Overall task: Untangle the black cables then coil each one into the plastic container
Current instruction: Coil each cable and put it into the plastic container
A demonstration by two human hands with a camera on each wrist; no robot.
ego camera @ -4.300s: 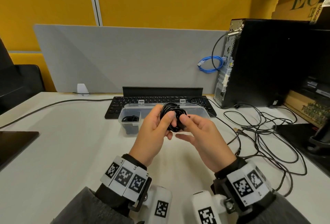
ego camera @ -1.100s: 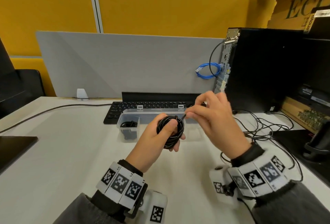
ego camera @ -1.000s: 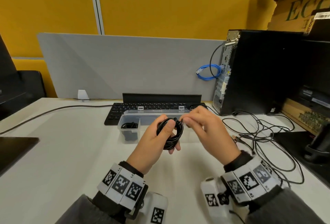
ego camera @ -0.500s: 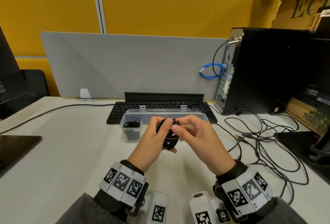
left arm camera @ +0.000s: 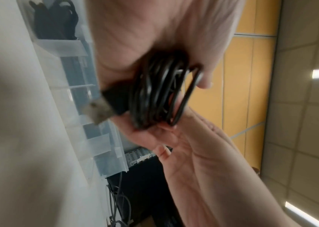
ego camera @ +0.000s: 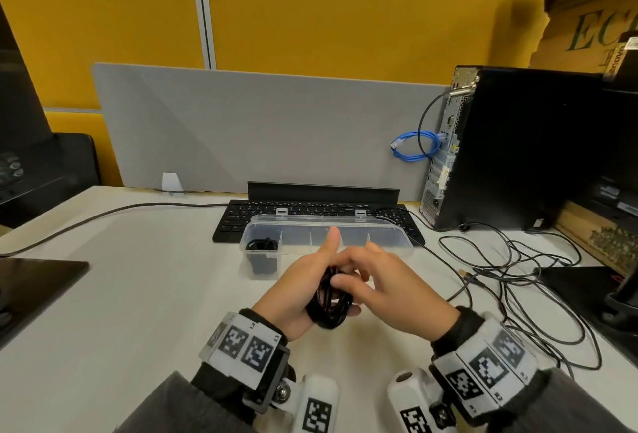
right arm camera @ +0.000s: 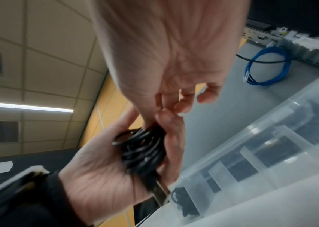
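Both hands (ego camera: 300, 289) cup the coiled black cable (ego camera: 329, 301), left thumb raised.

I'm looking at an office desk, grey felt divider panel (ego camera: 262, 129) against a yellow partition wall (ego camera: 345, 8), black flat keyboard (ego camera: 310, 213), black tower computer (ego camera: 518, 146) with coiled blue network cable (ego camera: 412, 146), tiled ceiling with strip lights (right arm camera: 26, 106) overhead

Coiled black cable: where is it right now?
Head view, centre: the coiled black cable is held in the left hand, right hand touching it, above the desk just in front of the plastic container.
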